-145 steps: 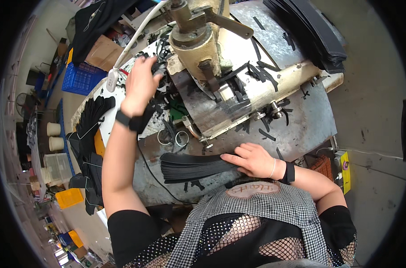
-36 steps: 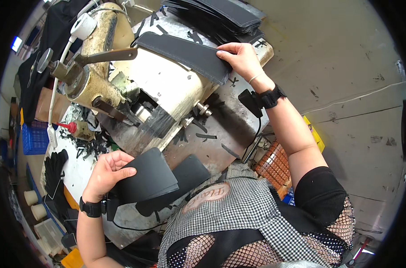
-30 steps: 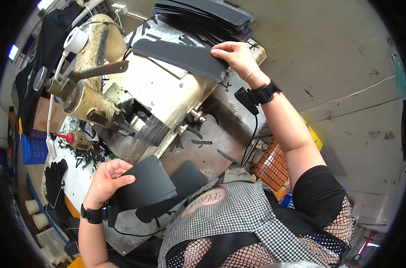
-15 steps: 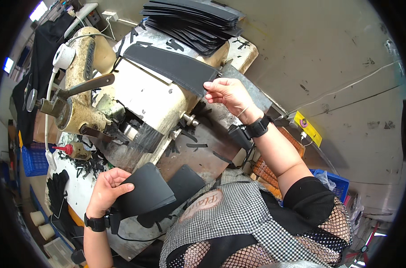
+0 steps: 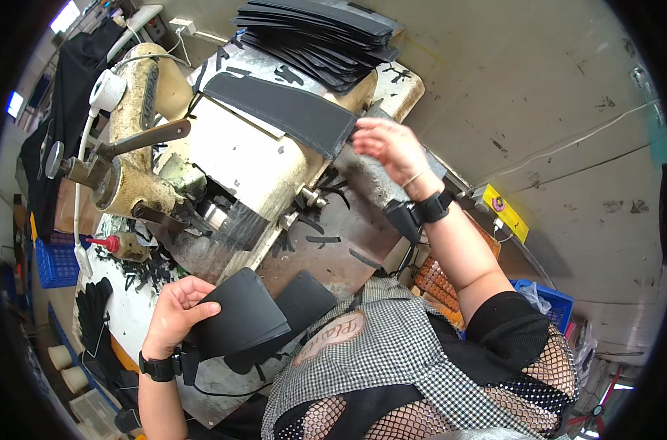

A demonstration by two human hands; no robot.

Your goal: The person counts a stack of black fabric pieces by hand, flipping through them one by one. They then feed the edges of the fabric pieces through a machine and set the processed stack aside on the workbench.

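My left hand [image 5: 181,309] is closed on a few thin black panels [image 5: 242,312], thumb on top, held below the machine's front. On top of the cream machine [image 5: 234,158] lies a long, dark panel [image 5: 282,112] with a stitched edge. Just beyond the panel's right end is my right hand [image 5: 393,152], its fingers loosely extended and slightly blurred, with nothing seen in them. Another black panel [image 5: 306,299] rests beneath the held ones, near my apron.
A tall stack of black panels [image 5: 315,37] sits behind the machine. A metal lever [image 5: 146,139] juts from the machine's arm. Black scraps [image 5: 143,271] litter the worktop beside a red-tipped bottle [image 5: 128,247]. Blue crates [image 5: 58,264] stand at left and right.
My right hand has let go of the stitched panel's right end and moved slightly right, its fingers loosening. The left hand and its panels stay nearly still.
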